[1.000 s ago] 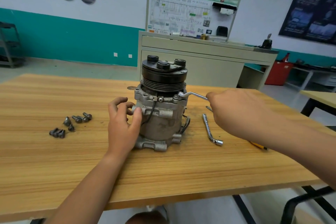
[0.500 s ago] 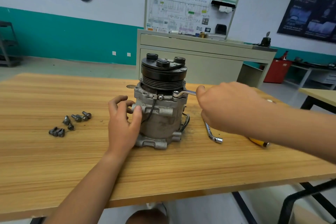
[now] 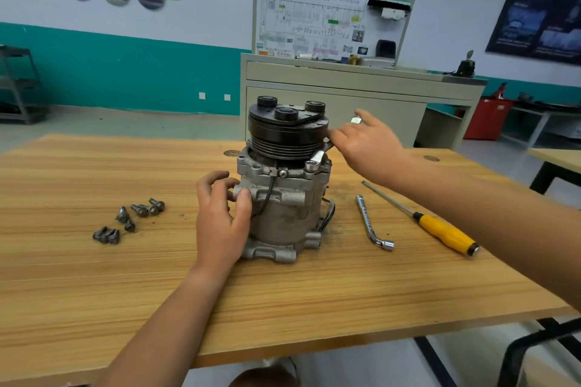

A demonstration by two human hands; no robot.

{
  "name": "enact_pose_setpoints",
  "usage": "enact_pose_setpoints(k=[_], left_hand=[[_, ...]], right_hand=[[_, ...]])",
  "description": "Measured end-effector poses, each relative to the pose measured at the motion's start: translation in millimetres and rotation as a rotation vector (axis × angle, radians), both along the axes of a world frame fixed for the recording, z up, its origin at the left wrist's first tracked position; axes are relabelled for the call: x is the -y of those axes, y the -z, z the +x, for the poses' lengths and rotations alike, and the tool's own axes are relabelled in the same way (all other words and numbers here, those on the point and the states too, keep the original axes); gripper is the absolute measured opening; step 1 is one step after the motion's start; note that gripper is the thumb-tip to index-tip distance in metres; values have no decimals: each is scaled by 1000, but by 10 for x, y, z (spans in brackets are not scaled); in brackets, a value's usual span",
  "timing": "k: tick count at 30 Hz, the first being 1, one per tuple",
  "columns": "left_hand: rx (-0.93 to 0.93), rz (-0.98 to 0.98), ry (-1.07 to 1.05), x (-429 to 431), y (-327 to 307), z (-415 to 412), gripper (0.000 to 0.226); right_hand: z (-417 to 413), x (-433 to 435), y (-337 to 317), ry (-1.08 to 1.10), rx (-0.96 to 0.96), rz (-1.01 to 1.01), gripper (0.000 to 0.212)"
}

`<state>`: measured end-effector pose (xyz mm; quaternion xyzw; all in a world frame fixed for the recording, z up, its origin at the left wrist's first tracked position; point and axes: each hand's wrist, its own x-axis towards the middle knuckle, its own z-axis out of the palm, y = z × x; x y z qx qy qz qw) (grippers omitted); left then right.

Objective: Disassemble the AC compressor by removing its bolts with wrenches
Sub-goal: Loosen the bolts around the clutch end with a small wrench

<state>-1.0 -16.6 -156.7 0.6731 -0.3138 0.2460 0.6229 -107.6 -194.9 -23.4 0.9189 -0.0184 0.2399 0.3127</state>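
Note:
The AC compressor (image 3: 284, 217) stands upright mid-table, its black pulley (image 3: 287, 133) on top. My left hand (image 3: 220, 223) grips a boss on the left of the grey housing, thumb pressed on it. A flat ring wrench (image 3: 319, 155) sits on a bolt on the right of the top flange. It slants up and back beside the pulley. My right hand (image 3: 367, 144) holds its handle, and the far end pokes out above the fingers. Several removed bolts (image 3: 129, 220) lie on the table to the left.
An L-shaped socket wrench (image 3: 369, 225) and a yellow-handled screwdriver (image 3: 440, 231) lie right of the compressor on the wooden table (image 3: 94, 276). A grey cabinet (image 3: 345, 94) with a display board stands behind the table. Another table edge shows at far right.
My right hand has swung the wrench handle from pointing right to pointing back beside the pulley, uncovering the screwdriver. The left hand and the compressor have stayed put.

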Motion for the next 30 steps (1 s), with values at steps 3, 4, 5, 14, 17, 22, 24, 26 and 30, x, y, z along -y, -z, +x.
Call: enact_pose_setpoints(k=[3, 4, 5, 14, 17, 22, 24, 26, 30], left_hand=[[6, -2, -1, 1, -6, 3, 49], [5, -4, 0, 1, -3, 8, 49], [3, -7, 1, -1, 2, 12, 49], [-10, -3, 1, -20, -1, 2, 42], [-4, -3, -2, -28, 6, 6, 42], [-25, -11, 2, -22, 2, -2, 44], [-28, -10, 1, -14, 3, 4, 44], [-25, -15, 0, -13, 2, 9, 44], [-19, -11, 1, -23, 4, 7, 44]], right_hand=[[-181, -80, -65, -25, 206, 248, 31], [-279, -140, -95, -46, 289, 333, 34], [-391, -235, -119, -77, 333, 378, 37], [-905, -643, -166, 294, -99, 165, 58], [-840, -696, -132, 346, -147, 161, 63], [-791, -925, -244, 350, -262, 28, 46], [-767, -982, -256, 352, -316, -11, 41], [-747, -935, -253, 354, -324, -61, 39], [-671, -656, -348, 415, -332, -148, 26]])
